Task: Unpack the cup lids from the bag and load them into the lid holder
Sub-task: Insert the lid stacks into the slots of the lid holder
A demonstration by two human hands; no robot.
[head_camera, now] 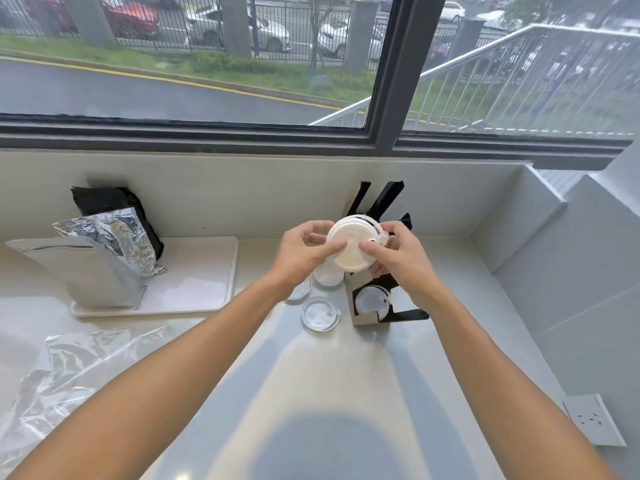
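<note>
Left grip [304, 249]: fingers closed on white lid stack [349, 245].
Right grip [398, 252]: pinching same stack's far edge.
Lid holder [381, 306]: black, directly below grips.
Loose clear lids [320, 313]: on table [311, 393], below left grip.

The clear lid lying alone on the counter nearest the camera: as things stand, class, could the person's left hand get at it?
Probably yes. The clear lid lies uncovered just below the left hand, though that hand would first have to let go of the white lid stack.
</note>
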